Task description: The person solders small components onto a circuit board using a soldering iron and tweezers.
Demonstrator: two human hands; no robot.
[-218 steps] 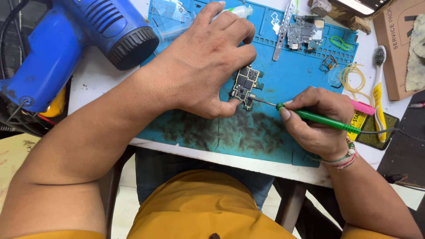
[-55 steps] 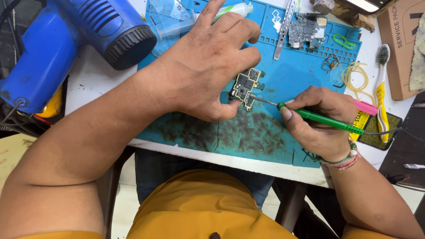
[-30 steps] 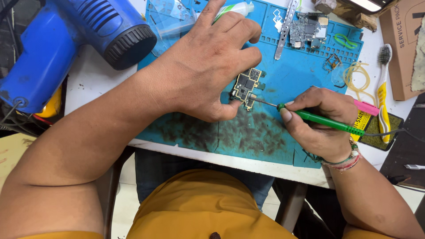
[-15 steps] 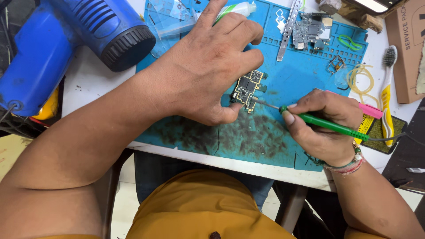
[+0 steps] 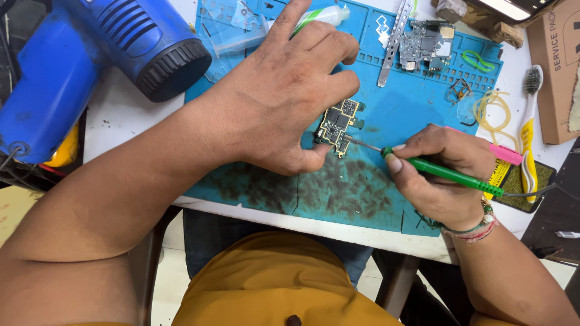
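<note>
- Small circuit board [image 5: 338, 125] lies flat near the middle of the blue work mat [image 5: 417, 102], pinned there by left hand [image 5: 284, 96], thumb and fingers closed on its edges.
- Right hand [image 5: 444, 175], just right of the board, grips a green-handled soldering iron [image 5: 447, 174]; tip touches the board's right edge.
- Blue heat gun [image 5: 90, 54] on the desk [image 5: 115, 115], well left of the board.
- Second circuit board [image 5: 426, 45] at mat's far edge, beyond the small one.

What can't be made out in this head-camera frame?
- Small dark circuit board: its left part is hidden under the left hand.
- Green-handled soldering iron: tip contact too small to judge.
- Blue heat gun: cut off by the top edge.
- Brown cardboard box: cut off by the right edge.
</note>
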